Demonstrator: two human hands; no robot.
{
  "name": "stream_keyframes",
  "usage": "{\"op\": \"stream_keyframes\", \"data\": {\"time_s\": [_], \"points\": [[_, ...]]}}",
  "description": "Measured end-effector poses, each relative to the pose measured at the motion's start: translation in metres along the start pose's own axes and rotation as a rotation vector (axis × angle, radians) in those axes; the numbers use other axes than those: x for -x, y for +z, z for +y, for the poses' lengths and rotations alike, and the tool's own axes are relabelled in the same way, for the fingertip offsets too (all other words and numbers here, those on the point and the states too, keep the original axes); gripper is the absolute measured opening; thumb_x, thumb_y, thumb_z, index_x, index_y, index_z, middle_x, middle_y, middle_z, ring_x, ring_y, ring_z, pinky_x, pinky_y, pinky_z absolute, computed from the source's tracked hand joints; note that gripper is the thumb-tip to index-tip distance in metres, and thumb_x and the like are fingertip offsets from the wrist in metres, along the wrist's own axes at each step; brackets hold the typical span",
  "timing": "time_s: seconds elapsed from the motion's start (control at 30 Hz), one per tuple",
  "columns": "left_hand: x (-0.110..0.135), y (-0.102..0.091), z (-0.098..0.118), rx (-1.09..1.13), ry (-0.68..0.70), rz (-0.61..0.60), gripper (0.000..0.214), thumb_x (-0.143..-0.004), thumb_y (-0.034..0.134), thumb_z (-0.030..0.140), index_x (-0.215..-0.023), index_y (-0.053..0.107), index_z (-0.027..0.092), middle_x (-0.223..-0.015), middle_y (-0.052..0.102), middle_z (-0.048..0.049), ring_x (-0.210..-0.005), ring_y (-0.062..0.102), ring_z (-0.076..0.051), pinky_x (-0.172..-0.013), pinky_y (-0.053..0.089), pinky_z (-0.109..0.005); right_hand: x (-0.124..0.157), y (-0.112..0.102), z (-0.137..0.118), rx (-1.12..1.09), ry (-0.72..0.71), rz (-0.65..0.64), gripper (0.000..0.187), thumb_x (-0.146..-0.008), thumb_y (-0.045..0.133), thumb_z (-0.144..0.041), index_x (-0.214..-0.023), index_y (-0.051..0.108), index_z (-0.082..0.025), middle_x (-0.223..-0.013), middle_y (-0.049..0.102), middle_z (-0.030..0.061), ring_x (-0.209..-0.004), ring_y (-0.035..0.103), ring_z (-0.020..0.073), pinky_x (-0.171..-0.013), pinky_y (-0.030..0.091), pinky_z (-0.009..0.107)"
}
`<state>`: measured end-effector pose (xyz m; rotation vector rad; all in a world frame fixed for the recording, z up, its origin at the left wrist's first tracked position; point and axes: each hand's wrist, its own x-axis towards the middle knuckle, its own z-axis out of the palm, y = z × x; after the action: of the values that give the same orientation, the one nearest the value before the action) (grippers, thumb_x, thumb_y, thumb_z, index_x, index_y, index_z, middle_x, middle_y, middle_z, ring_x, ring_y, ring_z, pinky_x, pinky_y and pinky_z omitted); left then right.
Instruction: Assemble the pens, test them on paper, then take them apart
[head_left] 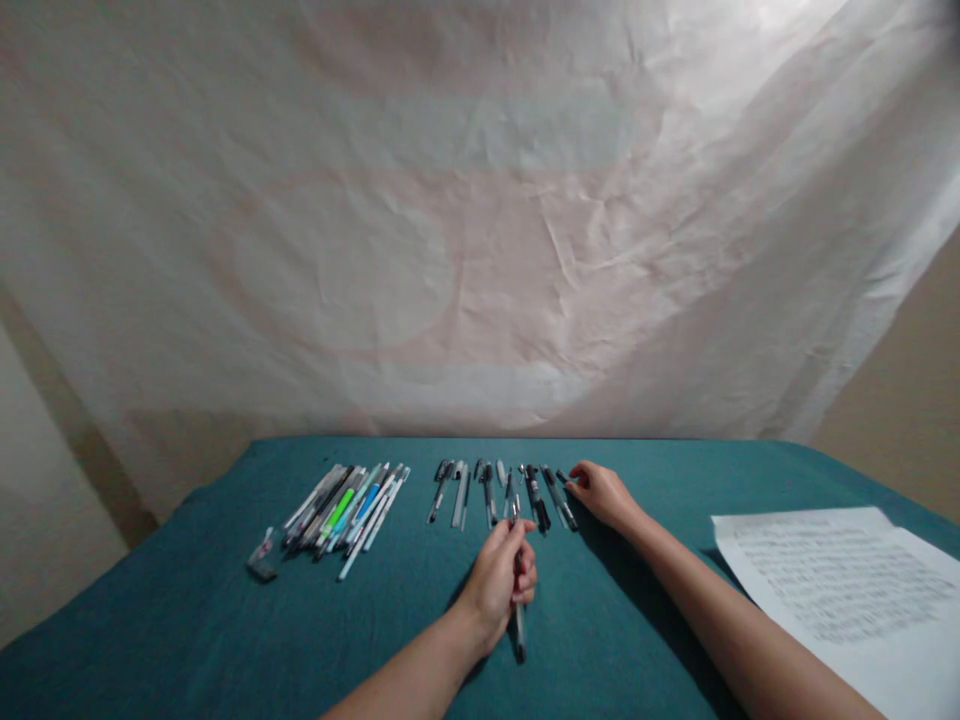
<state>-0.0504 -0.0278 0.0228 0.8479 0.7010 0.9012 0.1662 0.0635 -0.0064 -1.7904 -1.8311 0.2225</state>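
My left hand (499, 580) is closed around a pen (520, 640), whose dark lower end sticks out below the fist and whose other end points toward the far edge. Farther off and to the right, my right hand (600, 492) has thumb and fingertips together at a small dark piece that looks like a pen cap (562, 477), low at the cloth. Just left of those fingertips lie a dark pen (561, 500) and a black pen (537, 498). More pens run leftward in a loose row, including a pale clear one (460, 498) and a black-capped one (441, 490).
A dense pile of pens (349, 510), with green and blue ones among them, lies on the left. Beside it sits a small crumpled, eraser-like thing (262, 558). Written paper sheets (825, 570) rest at the right. A pale sheet (480, 220) hangs behind the green-covered table (187, 620).
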Motion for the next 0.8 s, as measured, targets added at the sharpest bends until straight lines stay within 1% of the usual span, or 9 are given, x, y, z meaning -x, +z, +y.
{"op": "stream_keyframes", "data": {"time_s": [0.13,0.27,0.37,0.53,0.67,0.8], "points": [[0.0002,0.0001,0.0008,0.0,-0.002,0.004,0.031,-0.076,0.045,0.046,-0.09,0.042,0.018,-0.057,0.035,0.0066,-0.039,0.027,-0.002,-0.038,0.009,-0.017,-0.0012,0.0075,-0.0042,-0.021,0.037,0.061,0.021,-0.073,0.051,-0.03,-0.087,0.059,-0.017,-0.07,0.062,0.0048,-0.065,0.056,0.0148,-0.059,0.037,0.022],[0.0003,-0.0003,0.0018,0.007,-0.009,0.003,0.03,-0.076,0.045,0.045,-0.09,0.044,0.018,-0.056,0.035,0.0064,-0.039,0.027,-0.002,-0.038,0.01,-0.017,-0.0017,0.0085,-0.0072,-0.083,0.052,0.066,0.021,-0.074,0.048,-0.033,-0.084,0.06,-0.017,-0.072,0.063,0.0056,-0.068,0.058,0.016,-0.06,0.038,0.023],[0.0001,-0.0005,0.002,0.016,-0.014,0.0,0.03,-0.077,0.044,0.044,-0.09,0.045,0.017,-0.056,0.035,0.0062,-0.039,0.027,-0.002,-0.038,0.01,-0.017,0.0005,0.0065,-0.0072,-0.11,0.017,0.07,0.021,-0.075,0.047,-0.032,-0.083,0.06,-0.017,-0.073,0.063,0.0056,-0.068,0.058,0.0158,-0.061,0.038,0.023],[0.0,0.0001,0.0016,0.007,-0.014,-0.01,0.029,-0.077,0.043,0.043,-0.089,0.046,0.016,-0.056,0.035,0.0058,-0.039,0.027,-0.002,-0.039,0.01,-0.018,0.0054,0.0023,-0.0059,-0.107,-0.051,0.054,0.021,-0.071,0.048,-0.025,-0.088,0.058,-0.017,-0.071,0.063,0.0039,-0.064,0.056,0.0142,-0.059,0.038,0.022],[0.0003,0.0002,0.0013,0.01,-0.019,-0.011,0.03,-0.076,0.045,0.043,-0.089,0.046,0.016,-0.056,0.035,0.0059,-0.04,0.027,-0.002,-0.039,0.011,-0.018,0.0067,0.0014,-0.0074,-0.106,-0.044,0.043,0.022,-0.069,0.048,-0.022,-0.088,0.058,-0.017,-0.072,0.063,0.0038,-0.064,0.056,0.0138,-0.06,0.039,0.022],[0.0006,0.0008,0.0018,0.01,-0.025,-0.012,0.029,-0.077,0.044,0.041,-0.09,0.046,0.016,-0.056,0.035,0.0055,-0.04,0.029,-0.003,-0.039,0.01,-0.018,0.0066,0.0041,-0.0084,-0.116,-0.036,0.061,0.022,-0.07,0.048,-0.023,-0.088,0.059,-0.018,-0.075,0.064,0.0038,-0.066,0.057,0.0138,-0.06,0.038,0.022]]}}
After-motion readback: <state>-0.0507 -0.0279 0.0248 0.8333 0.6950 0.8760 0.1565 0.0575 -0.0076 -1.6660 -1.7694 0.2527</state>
